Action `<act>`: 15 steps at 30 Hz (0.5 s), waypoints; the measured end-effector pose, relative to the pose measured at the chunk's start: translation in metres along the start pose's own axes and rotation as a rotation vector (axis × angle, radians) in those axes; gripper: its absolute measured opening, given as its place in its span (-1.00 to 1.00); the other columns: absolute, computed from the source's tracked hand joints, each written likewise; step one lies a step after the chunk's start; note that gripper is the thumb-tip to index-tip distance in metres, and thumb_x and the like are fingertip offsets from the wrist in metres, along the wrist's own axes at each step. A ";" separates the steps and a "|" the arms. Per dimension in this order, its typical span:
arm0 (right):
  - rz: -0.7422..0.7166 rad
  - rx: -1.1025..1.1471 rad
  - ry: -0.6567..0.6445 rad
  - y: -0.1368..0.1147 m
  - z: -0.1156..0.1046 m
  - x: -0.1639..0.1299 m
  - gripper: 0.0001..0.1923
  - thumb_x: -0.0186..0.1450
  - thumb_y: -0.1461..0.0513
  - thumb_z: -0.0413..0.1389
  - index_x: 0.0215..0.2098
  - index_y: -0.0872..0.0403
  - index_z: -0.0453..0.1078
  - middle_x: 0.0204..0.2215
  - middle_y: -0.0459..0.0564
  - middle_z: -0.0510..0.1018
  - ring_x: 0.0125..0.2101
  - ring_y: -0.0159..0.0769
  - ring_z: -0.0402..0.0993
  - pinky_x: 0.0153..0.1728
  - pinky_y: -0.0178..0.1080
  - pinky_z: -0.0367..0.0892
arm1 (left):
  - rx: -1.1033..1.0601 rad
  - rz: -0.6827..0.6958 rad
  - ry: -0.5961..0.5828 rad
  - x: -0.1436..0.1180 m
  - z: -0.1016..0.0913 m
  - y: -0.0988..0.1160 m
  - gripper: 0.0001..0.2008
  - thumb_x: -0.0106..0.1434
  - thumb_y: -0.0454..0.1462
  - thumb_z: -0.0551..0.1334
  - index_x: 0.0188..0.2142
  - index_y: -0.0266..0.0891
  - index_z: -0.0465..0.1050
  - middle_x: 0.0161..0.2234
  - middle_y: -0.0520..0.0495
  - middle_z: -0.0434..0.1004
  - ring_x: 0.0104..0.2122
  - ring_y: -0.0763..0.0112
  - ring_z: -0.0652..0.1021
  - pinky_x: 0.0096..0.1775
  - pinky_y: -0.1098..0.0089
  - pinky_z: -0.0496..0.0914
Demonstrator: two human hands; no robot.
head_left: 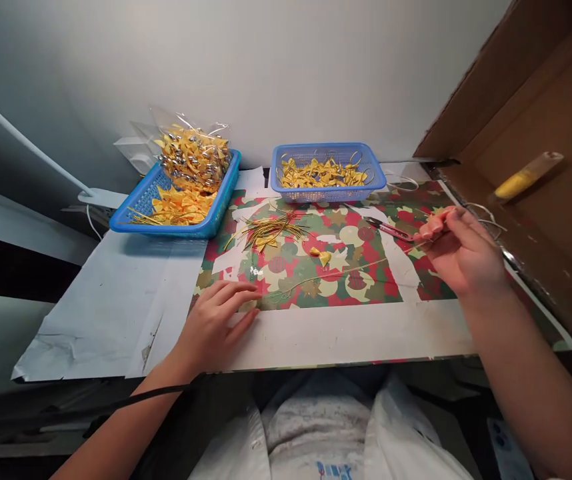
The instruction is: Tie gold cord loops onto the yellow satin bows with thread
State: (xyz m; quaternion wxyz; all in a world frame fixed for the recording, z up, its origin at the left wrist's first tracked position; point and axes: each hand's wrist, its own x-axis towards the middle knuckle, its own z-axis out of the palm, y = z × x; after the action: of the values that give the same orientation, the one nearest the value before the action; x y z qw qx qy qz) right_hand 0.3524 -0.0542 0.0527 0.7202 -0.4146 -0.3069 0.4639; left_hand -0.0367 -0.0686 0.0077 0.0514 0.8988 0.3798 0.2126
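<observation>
Careful, your right hand (461,253) pinches one end of a thin gold cord (346,270), and it could slip out if your pinch gets loose. The cord runs across the table (341,330) to your left hand (216,320), which lies flat and open, holding nothing. Small yellow bows (321,255) sit between your hands.

Blue baskets (324,195) at 12 and a second basket (141,207) at 10 o'clock: perforated plastic, slightly glossy. Bag (193,157) at 11: clear crinkled film, shiny. Bows (323,175): satin-like yellow ribbon. Mat (366,263): printed paper, matt. Board (541,133) at 2: brown cardboard, matt, rough edge. Cords (271,230): metallic gold thread.
</observation>
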 end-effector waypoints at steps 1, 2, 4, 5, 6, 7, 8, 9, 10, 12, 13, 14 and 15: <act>-0.006 0.004 0.005 -0.001 -0.001 -0.001 -0.87 0.21 0.36 0.15 -0.50 0.10 0.38 -0.63 -0.15 0.36 -0.59 -0.49 0.34 -0.52 -0.44 0.41 | 0.013 0.032 -0.030 0.003 0.002 0.001 -0.79 0.34 -0.28 0.17 -0.06 -0.18 0.49 -0.04 -0.12 0.55 -0.07 0.22 0.47 0.03 0.20 0.30; -0.012 0.005 0.007 -0.001 -0.002 -0.002 -0.87 0.20 0.36 0.15 -0.50 0.10 0.39 -0.63 -0.15 0.36 -0.59 -0.49 0.34 -0.52 -0.45 0.41 | 0.028 0.067 -0.061 0.005 0.003 0.001 -0.75 0.34 -0.25 0.17 -0.02 -0.15 0.49 0.04 -0.13 0.51 -0.01 0.18 0.45 0.06 0.16 0.28; -0.026 0.001 0.007 -0.001 -0.006 -0.004 -0.88 0.20 0.36 0.15 -0.49 0.09 0.41 -0.62 -0.15 0.36 -0.58 -0.49 0.34 -0.51 -0.44 0.42 | 0.067 0.125 -0.119 0.006 0.006 0.000 -0.67 0.33 -0.20 0.17 0.07 -0.07 0.47 0.19 -0.15 0.38 0.09 0.08 0.39 0.10 0.09 0.24; -0.034 -0.003 0.009 -0.002 -0.008 -0.004 -0.88 0.20 0.36 0.15 -0.50 0.09 0.42 -0.62 -0.14 0.36 -0.58 -0.49 0.34 -0.50 -0.43 0.42 | 0.087 0.137 -0.142 0.005 0.007 -0.001 -0.64 0.33 -0.17 0.17 0.11 -0.04 0.45 0.24 -0.16 0.30 0.12 0.03 0.35 0.11 0.07 0.23; -0.041 -0.004 0.015 -0.002 -0.011 -0.004 -0.87 0.20 0.37 0.14 -0.50 0.10 0.42 -0.62 -0.14 0.36 -0.58 -0.48 0.34 -0.50 -0.42 0.43 | 0.104 0.136 -0.160 0.003 0.008 -0.002 -0.61 0.33 -0.16 0.17 0.14 -0.02 0.43 0.27 -0.17 0.25 0.15 -0.01 0.32 0.11 0.05 0.22; -0.046 0.000 0.027 -0.003 -0.013 -0.004 -0.86 0.20 0.37 0.13 -0.50 0.10 0.42 -0.62 -0.13 0.36 -0.58 -0.47 0.33 -0.51 -0.42 0.43 | 0.116 0.131 -0.174 0.001 0.008 -0.004 -0.60 0.33 -0.15 0.17 0.16 -0.01 0.41 0.29 -0.18 0.21 0.16 -0.03 0.30 0.11 0.04 0.21; -0.050 0.006 0.043 -0.003 -0.015 -0.004 -0.85 0.21 0.38 0.11 -0.50 0.11 0.42 -0.62 -0.13 0.35 -0.58 -0.47 0.33 -0.51 -0.42 0.43 | 0.123 0.131 -0.186 -0.002 0.008 -0.005 -0.59 0.33 -0.15 0.16 0.17 -0.01 0.40 0.30 -0.19 0.19 0.17 -0.05 0.28 0.12 0.03 0.19; -0.053 0.015 0.066 -0.005 -0.017 -0.003 -0.83 0.23 0.39 0.09 -0.50 0.11 0.42 -0.62 -0.13 0.34 -0.58 -0.47 0.33 -0.52 -0.42 0.42 | 0.127 0.136 -0.193 -0.005 0.006 -0.006 -0.59 0.33 -0.15 0.16 0.16 -0.01 0.41 0.30 -0.19 0.17 0.18 -0.06 0.27 0.13 0.03 0.18; -0.052 0.024 0.092 -0.006 -0.019 -0.003 -0.80 0.25 0.40 0.06 -0.50 0.12 0.41 -0.63 -0.13 0.33 -0.58 -0.48 0.32 -0.53 -0.43 0.41 | 0.130 0.146 -0.196 -0.008 0.005 -0.008 -0.59 0.33 -0.15 0.16 0.16 0.00 0.42 0.31 -0.19 0.17 0.18 -0.06 0.26 0.14 0.02 0.16; -0.043 0.034 0.147 -0.009 -0.021 -0.002 -0.71 0.31 0.42 -0.03 -0.52 0.13 0.38 -0.63 -0.14 0.30 -0.61 -0.50 0.29 -0.54 -0.45 0.39 | 0.144 0.165 -0.201 -0.013 0.000 -0.011 -0.60 0.32 -0.15 0.17 0.14 0.01 0.43 0.31 -0.18 0.15 0.17 -0.07 0.27 0.13 0.02 0.14; -0.038 0.036 0.171 -0.010 -0.022 -0.002 -0.67 0.33 0.44 -0.08 -0.53 0.13 0.37 -0.64 -0.15 0.28 -0.63 -0.51 0.26 -0.55 -0.45 0.38 | 0.153 0.173 -0.203 -0.016 -0.002 -0.012 -0.60 0.31 -0.15 0.18 0.14 0.01 0.43 0.31 -0.18 0.15 0.17 -0.07 0.27 0.13 0.02 0.14; -0.029 0.038 0.191 -0.011 -0.023 -0.002 -0.63 0.35 0.44 -0.13 -0.54 0.14 0.35 -0.65 -0.15 0.26 -0.65 -0.52 0.23 -0.57 -0.45 0.38 | 0.163 0.179 -0.206 -0.018 -0.004 -0.014 -0.60 0.31 -0.15 0.18 0.13 0.01 0.43 0.32 -0.18 0.14 0.16 -0.07 0.27 0.12 0.02 0.14; -0.021 0.039 0.204 -0.011 -0.023 -0.002 -0.60 0.37 0.44 -0.16 -0.55 0.14 0.34 -0.65 -0.16 0.25 -0.67 -0.53 0.21 -0.57 -0.45 0.38 | 0.171 0.182 -0.208 -0.021 -0.006 -0.015 -0.60 0.31 -0.16 0.18 0.13 0.02 0.43 0.32 -0.18 0.13 0.16 -0.07 0.27 0.12 0.03 0.14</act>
State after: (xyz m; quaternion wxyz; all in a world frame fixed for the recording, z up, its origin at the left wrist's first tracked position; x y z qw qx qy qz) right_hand 0.3755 -0.0656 0.0514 0.7606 -0.4423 -0.2270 0.4175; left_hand -0.0622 -0.0732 0.0022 -0.0058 0.9477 0.3063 0.0892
